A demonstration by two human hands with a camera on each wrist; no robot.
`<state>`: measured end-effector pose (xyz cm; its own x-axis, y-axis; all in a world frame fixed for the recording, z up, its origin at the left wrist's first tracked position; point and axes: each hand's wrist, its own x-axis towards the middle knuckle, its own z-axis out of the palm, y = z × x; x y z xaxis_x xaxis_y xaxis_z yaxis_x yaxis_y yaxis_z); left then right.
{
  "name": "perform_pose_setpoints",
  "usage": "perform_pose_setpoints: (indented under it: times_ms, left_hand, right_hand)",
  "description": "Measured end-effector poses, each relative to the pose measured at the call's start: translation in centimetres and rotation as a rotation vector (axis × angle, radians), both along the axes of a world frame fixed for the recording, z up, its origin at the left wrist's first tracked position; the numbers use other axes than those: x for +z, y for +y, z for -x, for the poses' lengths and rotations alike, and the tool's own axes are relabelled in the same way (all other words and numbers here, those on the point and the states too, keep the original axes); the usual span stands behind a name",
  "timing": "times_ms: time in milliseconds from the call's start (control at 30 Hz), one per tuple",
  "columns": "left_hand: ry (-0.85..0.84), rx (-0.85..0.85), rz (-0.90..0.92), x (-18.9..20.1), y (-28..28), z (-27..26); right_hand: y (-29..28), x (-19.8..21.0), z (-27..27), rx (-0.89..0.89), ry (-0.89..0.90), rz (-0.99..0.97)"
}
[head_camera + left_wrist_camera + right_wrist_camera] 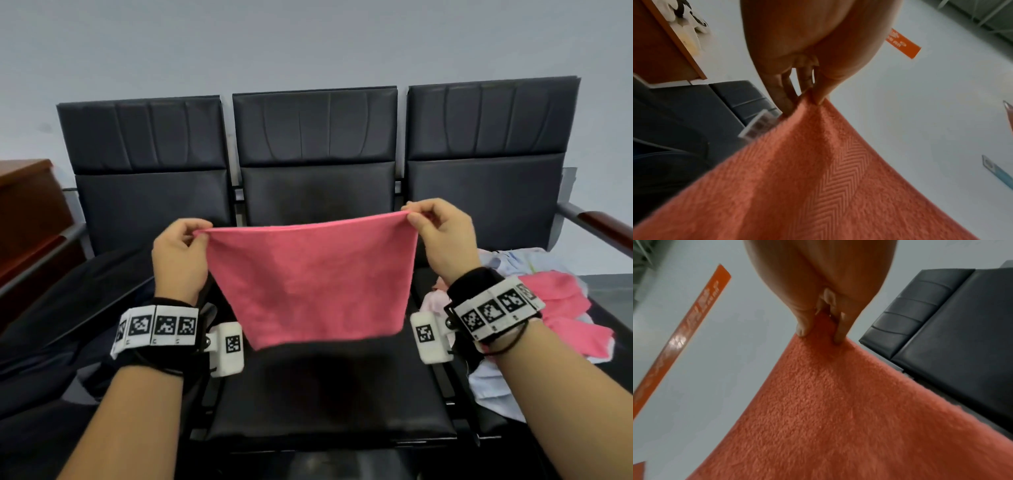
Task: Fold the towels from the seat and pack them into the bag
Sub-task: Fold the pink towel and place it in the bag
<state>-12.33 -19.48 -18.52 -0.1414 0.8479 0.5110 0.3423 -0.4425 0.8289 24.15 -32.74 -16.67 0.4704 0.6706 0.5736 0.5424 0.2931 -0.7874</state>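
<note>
A pink towel hangs stretched flat in the air above the middle black seat. My left hand pinches its top left corner and my right hand pinches its top right corner. In the left wrist view the towel shows a herringbone band, with my left hand nipping the corner between thumb and fingers. The right wrist view has my right hand pinching the towel the same way. A dark bag lies on the left seat.
A heap of pink, white and pale blue towels covers the right seat. The three-seat bench stands against a grey wall. A brown wooden cabinet is at the left. An armrest juts out at the right.
</note>
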Motion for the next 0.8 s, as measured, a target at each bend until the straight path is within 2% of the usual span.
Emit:
perform_pose_setpoints:
  times_ms: [100, 200, 300, 400, 567, 667, 800]
  left_hand:
    - [0.006, -0.025, -0.147, 0.8, -0.9, 0.4]
    - [0.021, -0.063, -0.14, -0.6, -1.8, 1.0]
    - [0.098, -0.11, -0.009, -3.5, -2.6, 1.5]
    - [0.288, -0.144, 0.198, -6.9, -3.4, 2.2]
    - [0.483, -0.362, 0.516, -11.0, -4.7, 3.2]
    - [0.504, -0.459, 0.626, -12.8, -5.1, 3.4]
    - [0.45, -0.408, 0.674, -14.8, -4.6, 3.3]
  right_hand:
    - [-1.3, -0.2, -0.1, 0.016, 0.005, -0.073]
    - [-3.2, -2.3, -0.1, 0.059, 0.007, -0.041]
    - [-4.7, -6.0, -0.1, 0.064, -0.05, 0.098]
    - [-5.8, -9.6, -0.4, 0.097, -0.074, 0.301]
    - [-7.2, -12.8, -1.3, 0.219, -0.107, 0.565]
    - [-7.6, -13.9, -1.6, 0.267, -0.083, 0.62]
    - [-6.8, -15.7, -1.9, 0.278, -0.043, 0.65]
